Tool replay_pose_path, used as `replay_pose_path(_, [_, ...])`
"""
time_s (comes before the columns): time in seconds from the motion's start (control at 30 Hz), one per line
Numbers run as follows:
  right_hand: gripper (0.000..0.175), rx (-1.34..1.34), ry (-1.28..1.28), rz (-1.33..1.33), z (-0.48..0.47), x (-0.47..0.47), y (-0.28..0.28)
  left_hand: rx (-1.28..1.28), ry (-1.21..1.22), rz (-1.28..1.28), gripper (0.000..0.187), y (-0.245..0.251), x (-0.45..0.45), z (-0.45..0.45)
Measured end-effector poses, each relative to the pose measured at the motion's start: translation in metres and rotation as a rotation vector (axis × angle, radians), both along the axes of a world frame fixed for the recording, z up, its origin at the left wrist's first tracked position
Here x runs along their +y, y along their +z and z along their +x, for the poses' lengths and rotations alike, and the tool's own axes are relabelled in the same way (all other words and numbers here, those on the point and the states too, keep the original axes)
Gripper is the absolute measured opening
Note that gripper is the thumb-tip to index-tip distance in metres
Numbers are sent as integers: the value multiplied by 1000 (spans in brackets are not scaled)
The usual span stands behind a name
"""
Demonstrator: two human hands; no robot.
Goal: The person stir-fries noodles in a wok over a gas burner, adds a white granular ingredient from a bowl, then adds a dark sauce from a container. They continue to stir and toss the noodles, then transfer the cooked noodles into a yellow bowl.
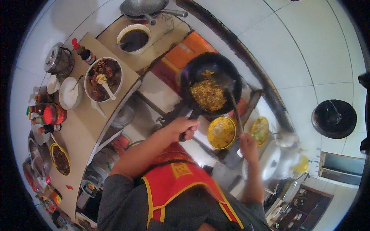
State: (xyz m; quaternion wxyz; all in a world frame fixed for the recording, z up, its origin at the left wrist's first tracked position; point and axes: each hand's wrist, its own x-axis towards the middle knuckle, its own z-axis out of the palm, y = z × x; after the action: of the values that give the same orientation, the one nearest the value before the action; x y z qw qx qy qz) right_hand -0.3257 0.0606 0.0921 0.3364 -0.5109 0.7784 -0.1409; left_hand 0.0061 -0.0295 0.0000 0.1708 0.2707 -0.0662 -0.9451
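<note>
A dark wok sits in front of me with chopped yellow-brown food spread over its bottom. My left hand is closed around the wok's black handle. In my right hand is the shaft of a long-handled cooking utensil, whose far end reaches into the wok beside the food; its head is hard to make out. Between my hands stands a yellow bowl that looks nearly bare inside. Right of my right hand, another yellow bowl holds something pale and green.
On the left counter stand a large bowl of dark food with a white spoon, a white bowl, and several bottles and jars. A basin of dark liquid is at the back. A rounded white lid lies at right, near my forearm.
</note>
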Motion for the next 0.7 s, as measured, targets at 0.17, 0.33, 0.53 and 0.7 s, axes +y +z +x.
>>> replay_pose_path(0.17, [34, -930, -700, 135, 70, 3, -44, 27, -41, 19, 22, -5, -5, -2])
replay_pose_path(0.33, [35, -1294, -748, 246, 57, -1, -21, 81, -68, -30, 20, -5, -2, 2])
replay_pose_path(0.53, [33, -702, -338, 157, 73, -43, -31, -43, -35, 11, 18, -6, -1, -4])
replay_pose_path(0.7, [28, 218, 288, -152, 34, 15, -18, -17, -17, 34, 22, -1, -3, -6])
